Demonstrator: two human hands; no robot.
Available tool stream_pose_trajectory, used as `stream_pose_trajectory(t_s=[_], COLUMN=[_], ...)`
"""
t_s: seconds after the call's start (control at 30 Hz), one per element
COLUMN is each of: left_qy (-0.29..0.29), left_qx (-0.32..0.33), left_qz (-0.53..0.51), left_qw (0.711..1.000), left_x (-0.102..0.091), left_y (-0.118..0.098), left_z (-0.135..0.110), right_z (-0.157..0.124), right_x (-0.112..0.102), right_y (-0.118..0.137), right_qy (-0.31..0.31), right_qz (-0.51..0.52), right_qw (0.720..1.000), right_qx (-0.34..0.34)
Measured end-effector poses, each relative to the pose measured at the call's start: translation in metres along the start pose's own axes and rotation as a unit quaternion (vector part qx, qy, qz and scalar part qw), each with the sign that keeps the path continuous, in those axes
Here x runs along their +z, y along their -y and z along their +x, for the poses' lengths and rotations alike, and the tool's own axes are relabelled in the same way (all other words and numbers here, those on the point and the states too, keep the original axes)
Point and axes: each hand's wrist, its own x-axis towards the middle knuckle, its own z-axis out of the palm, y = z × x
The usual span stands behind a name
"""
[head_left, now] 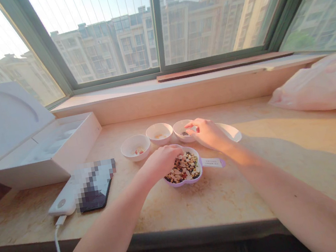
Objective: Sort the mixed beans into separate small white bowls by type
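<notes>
Beans [189, 166], likely hard, light and slippery, should be pinched by their sides; the left hand's [164, 159] grip cannot be determined, while the right hand's [206, 131] fingers are parted.

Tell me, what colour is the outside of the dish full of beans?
Pale purple: the dish shows it in the head view.

One left hand [170, 156] and one right hand [208, 131] make two. At the centre are three white bowls [136, 156], one white plate [230, 130] to their right and one lilac dish [185, 183] nearer. Left: one phone [96, 200], one power bank [64, 203], one cable [57, 243], one box [69, 153]. Far right: one plastic bag [322, 83].
</notes>
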Motion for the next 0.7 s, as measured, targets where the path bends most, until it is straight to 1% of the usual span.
stream_pose_trajectory(t_s=[0.13,0.33,0.43,0.5,0.57,0.63,0.7], left_qy=[-0.013,-0.068,-0.106,-0.141,-0.18,-0.21,-0.215], left_qx=[0.01,0.019,0.005,-0.018,-0.035,-0.036,-0.025], left_qz=[-0.015,-0.049,-0.062,-0.071,-0.086,-0.102,-0.107], left_qw=[1.0,0.996,0.992,0.987,0.979,0.972,0.97], left_x=[-0.006,-0.008,-0.009,-0.01,-0.011,-0.011,-0.01], left_y=[-0.005,-0.009,-0.009,-0.007,-0.004,-0.002,-0.001], left_z=[0.001,0.001,0.0,0.0,0.0,0.001,0.001], right_z=[-0.001,-0.002,-0.003,-0.004,-0.007,-0.01,-0.013], right_x=[-0.001,-0.004,-0.01,-0.015,-0.02,-0.022,-0.022], right_y=[0.001,0.004,0.012,0.019,0.025,0.03,0.033], right_qy=[-0.005,0.003,0.022,0.062,0.137,0.233,0.303], right_qz=[0.0,0.006,0.04,0.094,0.158,0.23,0.292], right_qw=[1.0,1.0,0.998,0.992,0.975,0.943,0.906], right_qx=[0.002,-0.003,0.03,0.064,0.075,0.066,0.054])
